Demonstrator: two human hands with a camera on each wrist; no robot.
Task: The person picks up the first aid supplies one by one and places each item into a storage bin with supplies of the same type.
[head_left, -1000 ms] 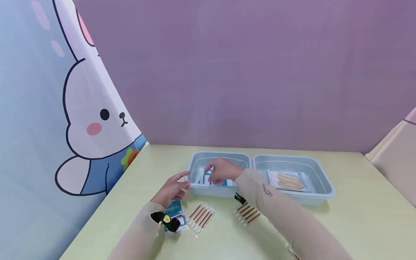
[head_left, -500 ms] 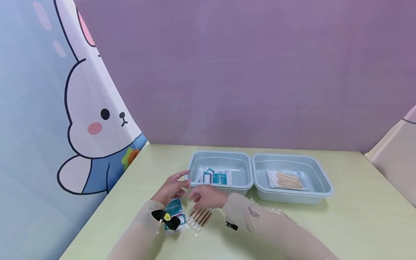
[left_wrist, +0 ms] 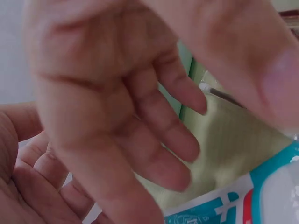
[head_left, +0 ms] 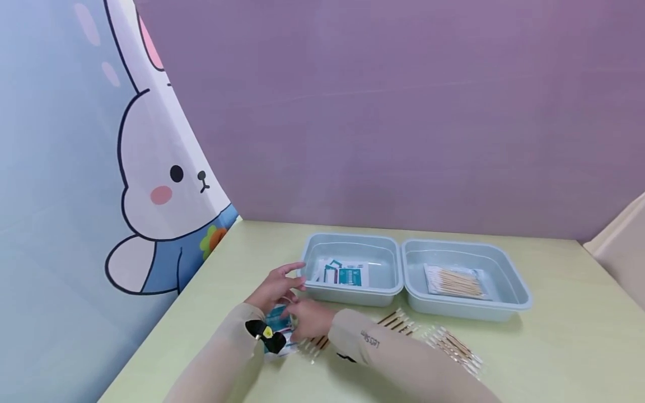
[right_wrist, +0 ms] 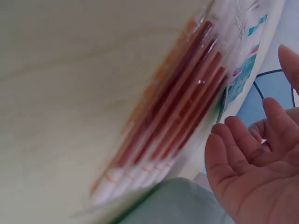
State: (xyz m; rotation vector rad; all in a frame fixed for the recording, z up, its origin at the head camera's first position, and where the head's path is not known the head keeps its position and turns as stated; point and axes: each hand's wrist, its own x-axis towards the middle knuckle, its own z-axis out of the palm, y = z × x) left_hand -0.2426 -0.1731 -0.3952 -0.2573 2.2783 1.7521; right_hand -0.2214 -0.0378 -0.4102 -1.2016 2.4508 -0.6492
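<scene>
In the head view my left hand is at the near left corner of the left blue bin, its fingertips right at the rim and its fingers loosely spread. Below it, my right hand reaches over a teal-and-white packet lying on the table, partly hidden by both hands. The right wrist view shows relaxed fingers with nothing between them. Right beside that hand lies a clear sleeve of brown-stick swabs, partly covered in the head view. Teal-and-white packets lie inside the left bin.
A second blue bin stands against the first on the right, with a pack of wooden cotton swabs inside. Two more sleeves of brown-stick swabs, a nearer one and a farther one, lie in front of the bins.
My right hand has left the inside of the left bin and come nearer and leftward to the teal packet. The left hand has stayed by the bin's corner. The head view has shifted slightly.
</scene>
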